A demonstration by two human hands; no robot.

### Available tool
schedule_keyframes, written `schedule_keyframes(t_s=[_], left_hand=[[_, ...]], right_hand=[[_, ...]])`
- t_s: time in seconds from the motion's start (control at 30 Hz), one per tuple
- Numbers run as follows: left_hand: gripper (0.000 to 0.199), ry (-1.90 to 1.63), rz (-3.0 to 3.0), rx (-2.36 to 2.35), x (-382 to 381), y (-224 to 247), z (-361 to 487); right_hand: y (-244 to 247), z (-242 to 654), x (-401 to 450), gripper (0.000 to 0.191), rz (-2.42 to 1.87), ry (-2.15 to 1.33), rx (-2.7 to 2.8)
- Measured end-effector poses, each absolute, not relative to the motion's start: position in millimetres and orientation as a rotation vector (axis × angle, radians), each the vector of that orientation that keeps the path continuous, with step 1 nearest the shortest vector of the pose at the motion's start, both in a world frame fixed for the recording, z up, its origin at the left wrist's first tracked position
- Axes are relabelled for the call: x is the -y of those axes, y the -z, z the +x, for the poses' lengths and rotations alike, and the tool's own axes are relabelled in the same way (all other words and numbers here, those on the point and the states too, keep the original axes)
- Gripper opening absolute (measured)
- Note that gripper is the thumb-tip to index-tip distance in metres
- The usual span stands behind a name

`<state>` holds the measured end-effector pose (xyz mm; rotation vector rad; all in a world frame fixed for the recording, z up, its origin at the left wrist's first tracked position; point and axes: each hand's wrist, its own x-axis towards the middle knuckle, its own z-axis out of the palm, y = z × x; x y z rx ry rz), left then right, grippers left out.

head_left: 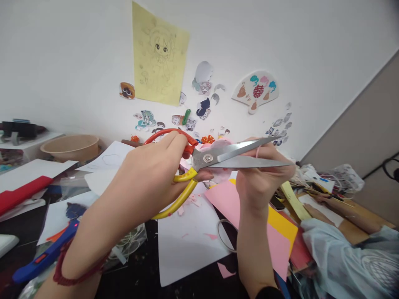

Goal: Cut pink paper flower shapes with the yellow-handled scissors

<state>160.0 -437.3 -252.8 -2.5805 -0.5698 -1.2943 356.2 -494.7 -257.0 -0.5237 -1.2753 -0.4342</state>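
My left hand [156, 166] is closed round the red and yellow handles of a pair of scissors [208, 158]. The slightly parted blades point right and pass in front of my right hand [260, 178]. My right fingers are curled and hold a piece of pink paper [220, 143], largely hidden behind the blades and my left hand. Below lies a white sheet [190, 245] with small pink scraps. Pink sheets [222, 197] and a yellow one [285, 226] are stacked behind my right forearm.
A blue tool [46, 253] lies beside my left wrist. Farther left are a red object [25, 195] and a beige bowl [71, 147]. Drawings and stickers cover the wall [93, 62]. At right, another person's sleeve [346, 257] and hands are near papers.
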Motion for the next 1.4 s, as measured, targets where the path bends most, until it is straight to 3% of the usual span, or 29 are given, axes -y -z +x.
schedule_keyframes(t_s=[0.3, 0.4, 0.53, 0.7, 1.03, 1.4], left_hand=[[0.043, 1.469, -2.461, 0.577, 439.5, 248.3, 160.4], [0.042, 1.748, -2.453, 0.568, 443.2, 245.7, 166.8], [0.024, 2.182, -2.678, 0.565, 451.5, 245.9, 176.8], [0.016, 2.479, -2.957, 0.333, 451.6, 249.8, 185.8], [0.02, 2.401, -2.764, 0.503, 444.0, 256.2, 189.6], [0.021, 2.442, -2.78, 0.494, 443.8, 255.6, 193.5]], right_hand=[[256.4, 353.6, 500.5, 0.015, -0.527, 0.342, 1.3], [253.8, 352.6, 500.9, 0.018, -0.518, 0.317, 1.319], [252.4, 352.4, 500.1, 0.01, -0.493, 0.247, 1.369], [253.5, 353.0, 502.2, 0.008, -0.575, 0.04, 1.387], [250.8, 355.5, 507.9, 0.006, -0.785, -0.298, 1.317], [252.8, 352.4, 501.0, 0.007, -0.773, -0.118, 1.265]])
